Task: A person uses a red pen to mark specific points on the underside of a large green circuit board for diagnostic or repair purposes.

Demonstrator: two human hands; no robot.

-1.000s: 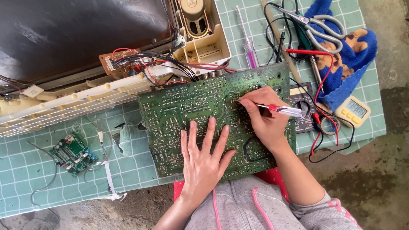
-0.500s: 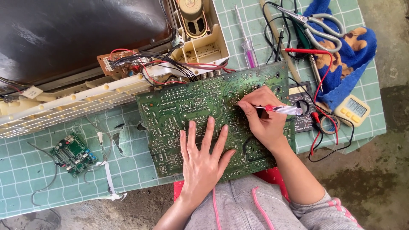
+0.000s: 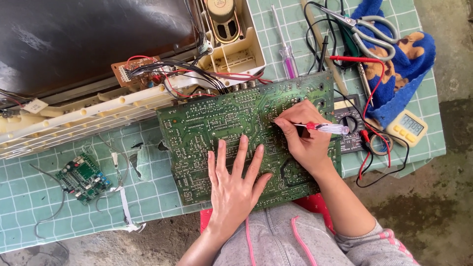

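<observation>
Right hand pinches a red-and-clear screwdriver, tip down on the big green circuit board, while the left hand lies flat on it, fingers spread, the board overhanging the tabletop's near edge, a multimeter just beside it toward the right edge.

Left hand lies flat, fingers spread; right hand is curled closed.
</observation>
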